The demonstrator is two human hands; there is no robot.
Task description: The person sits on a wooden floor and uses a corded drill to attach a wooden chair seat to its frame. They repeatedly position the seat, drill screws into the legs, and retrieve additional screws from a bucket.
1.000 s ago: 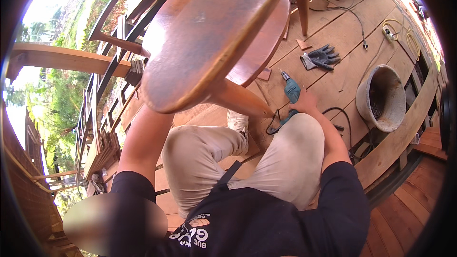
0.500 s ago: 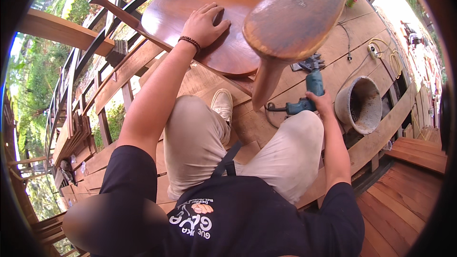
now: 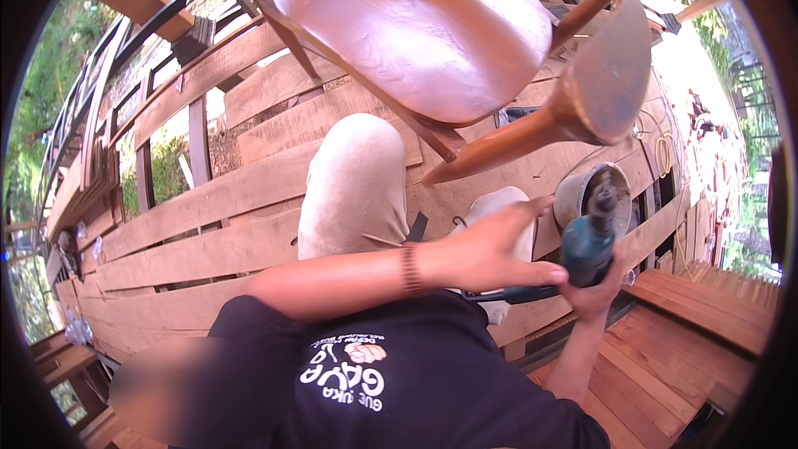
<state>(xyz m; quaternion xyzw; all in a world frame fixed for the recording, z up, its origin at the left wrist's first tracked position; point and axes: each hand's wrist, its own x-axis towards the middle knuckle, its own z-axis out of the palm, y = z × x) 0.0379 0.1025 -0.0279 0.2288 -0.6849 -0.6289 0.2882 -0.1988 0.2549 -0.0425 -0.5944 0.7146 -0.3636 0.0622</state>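
Note:
A teal corded power drill (image 3: 587,251) is in my right hand (image 3: 597,289), its dark, blurred head pointing up and away. My right fingers wrap the body near its rear. From the left, my left hand (image 3: 486,251) reaches across my lap with fingers apart. Its thumb is close to the drill's lower part; whether they touch I cannot tell. Beyond my knees stands a glossy reddish-brown wooden chair, with its broad seat (image 3: 416,33) tilted and its curved backrest (image 3: 613,66) at the right. The backrest looks duller and more worn than the seat.
A grey bucket (image 3: 568,201) stands behind the drill, partly hidden by it. A yellow cable (image 3: 665,158) lies coiled farther right. The plank floor (image 3: 191,229) has gaps between boards. Wooden steps (image 3: 698,299) are at the right, and a dark railing (image 3: 116,29) curves along the left.
My left hand has left the chair seat and swung right, across my lap to the drill. My right hand has raised the drill from beside the chair and brought it nearer. My view has shifted.

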